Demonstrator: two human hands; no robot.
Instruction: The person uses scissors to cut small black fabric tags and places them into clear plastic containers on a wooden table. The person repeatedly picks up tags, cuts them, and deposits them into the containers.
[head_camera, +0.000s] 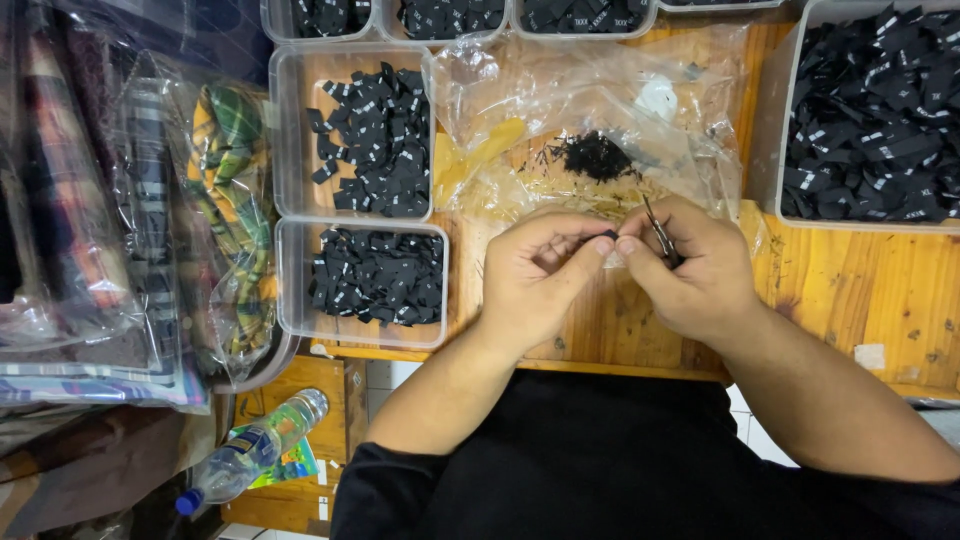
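Over the wooden table (850, 290), the left hand (535, 275) pinches a tiny black label (608, 236) at its edge; it looks light and limp. The right hand (690, 265) grips small snips (660, 235) just beside it.

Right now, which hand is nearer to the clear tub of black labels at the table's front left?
Left. The left hand sits just right of that tub, with a narrow strip of table between them. The right hand is farther right, beyond the left hand.
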